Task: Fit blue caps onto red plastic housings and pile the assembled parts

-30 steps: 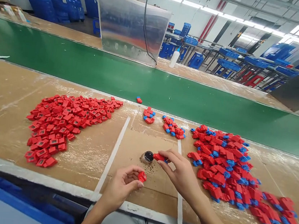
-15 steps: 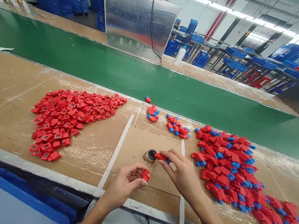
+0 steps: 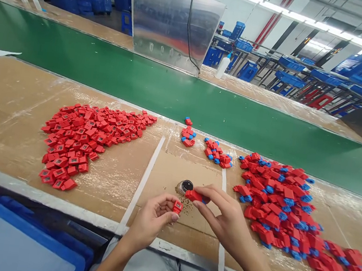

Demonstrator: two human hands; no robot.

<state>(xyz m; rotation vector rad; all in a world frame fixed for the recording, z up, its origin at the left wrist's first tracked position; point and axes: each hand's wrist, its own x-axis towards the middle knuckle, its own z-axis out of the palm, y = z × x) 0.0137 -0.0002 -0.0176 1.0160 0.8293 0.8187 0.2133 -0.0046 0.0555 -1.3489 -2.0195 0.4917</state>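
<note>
The person's left hand [image 3: 152,220] has its grip pinched on a small square red plastic cap [image 3: 177,206], held just above the cardboard-covered bench [image 3: 13,132]. The right hand [image 3: 226,220] pinches a longer red plastic piece [image 3: 194,195] right beside it, next to a little round dark pot [image 3: 185,186]. Its fingers cover the piece's far end, and what's in the pot is hard to make out. There's a heap of plain red caps [image 3: 84,141] on the left and a red-and-blue heap [image 3: 284,209] on the right. Both forearms are cut off at the bottom.

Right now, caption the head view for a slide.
Left hand pinches a small red piece; right hand holds a longer red piece near a small dark pot on the bench.
</note>
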